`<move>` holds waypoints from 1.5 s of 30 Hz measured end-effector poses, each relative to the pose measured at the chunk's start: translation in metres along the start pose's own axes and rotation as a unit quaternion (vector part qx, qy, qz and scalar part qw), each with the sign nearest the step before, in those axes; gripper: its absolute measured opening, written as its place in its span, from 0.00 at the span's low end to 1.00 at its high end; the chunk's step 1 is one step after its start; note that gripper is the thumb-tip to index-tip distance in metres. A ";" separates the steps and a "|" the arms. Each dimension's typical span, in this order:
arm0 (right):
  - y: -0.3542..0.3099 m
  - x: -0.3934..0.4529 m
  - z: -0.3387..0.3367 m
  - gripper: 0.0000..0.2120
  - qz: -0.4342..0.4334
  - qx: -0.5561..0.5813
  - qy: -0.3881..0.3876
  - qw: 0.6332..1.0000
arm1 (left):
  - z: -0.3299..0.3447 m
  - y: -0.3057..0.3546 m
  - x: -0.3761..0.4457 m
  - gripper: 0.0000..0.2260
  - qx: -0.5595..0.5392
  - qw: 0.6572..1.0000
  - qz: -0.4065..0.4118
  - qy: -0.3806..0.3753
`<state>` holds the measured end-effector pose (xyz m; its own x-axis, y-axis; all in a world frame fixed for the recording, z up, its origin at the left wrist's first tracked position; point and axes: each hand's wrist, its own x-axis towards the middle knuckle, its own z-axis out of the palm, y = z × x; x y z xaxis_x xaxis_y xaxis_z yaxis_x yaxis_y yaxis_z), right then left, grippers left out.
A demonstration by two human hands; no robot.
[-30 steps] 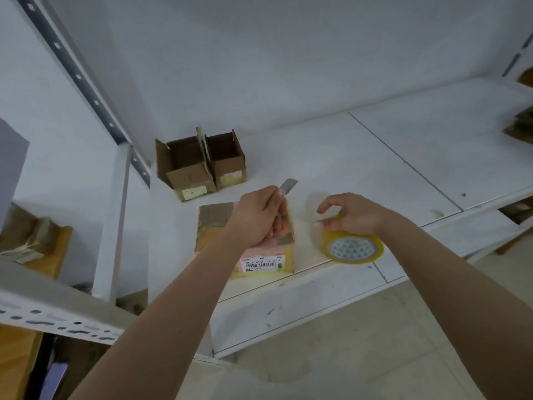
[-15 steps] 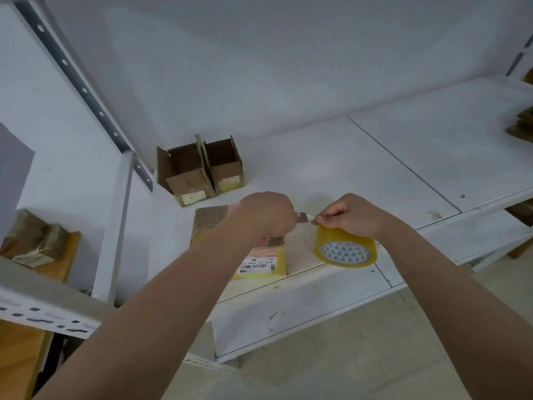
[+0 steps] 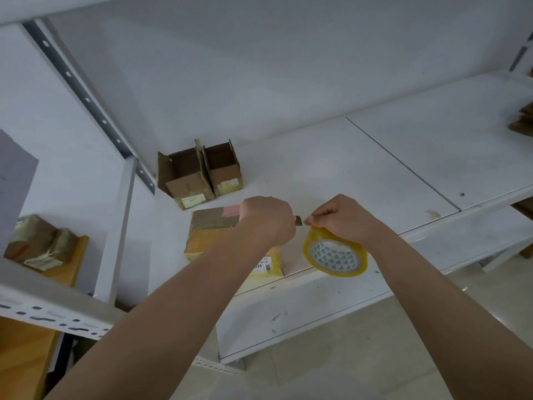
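A flat taped cardboard parcel [image 3: 213,235] with a pink patch and a barcode label lies near the front of the white shelf [image 3: 331,174]. My left hand [image 3: 266,219] hovers over the parcel's right side and grips a utility knife, whose blade tip [image 3: 298,220] points right. My right hand [image 3: 343,216] holds a yellowish roll of clear tape [image 3: 336,254] above the shelf's front edge and pinches the tape at the top, just right of the blade tip. Most of the knife is hidden in my fist.
Two small open cardboard boxes [image 3: 199,173] stand behind the parcel near the wall. A perforated grey upright [image 3: 86,99] rises at the left. The neighbouring rack at the left holds taped bundles [image 3: 37,245] on a wooden board. Brown items [image 3: 523,119] sit at the far right edge.
My left hand swung the knife down from pointing up-right to pointing at the tape. My right hand lifted the roll off the shelf and tilted it up, closing to the blade.
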<state>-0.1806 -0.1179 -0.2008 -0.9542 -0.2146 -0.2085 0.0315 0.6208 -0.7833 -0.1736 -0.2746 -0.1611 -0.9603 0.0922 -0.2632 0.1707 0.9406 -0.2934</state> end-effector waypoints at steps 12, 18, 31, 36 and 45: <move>0.018 -0.005 0.000 0.05 0.048 0.083 -0.009 0.995 | 0.019 -0.022 -0.004 0.14 -0.398 0.914 -0.026 0.079; 0.021 0.002 0.005 0.07 0.078 0.065 0.009 0.995 | 0.038 -0.004 -0.004 0.12 -0.269 0.940 -0.146 0.152; 0.032 0.000 -0.008 0.06 0.074 0.079 0.075 0.991 | 0.021 0.003 -0.008 0.13 -0.250 0.954 -0.144 0.076; 0.032 0.003 -0.019 0.04 0.070 0.090 0.103 0.988 | 0.028 -0.012 -0.022 0.19 -0.248 0.961 0.086 0.087; -0.002 -0.003 -0.016 0.04 0.002 0.158 0.057 0.986 | 0.042 -0.086 -0.022 0.30 -0.298 0.935 0.189 0.029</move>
<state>-0.1827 -0.1065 -0.1891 -0.9806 -0.1144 -0.1595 0.1103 0.3512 -0.9298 -0.1579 -0.3716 -0.1691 -0.8689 0.4570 -0.1902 0.3643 0.8505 0.3793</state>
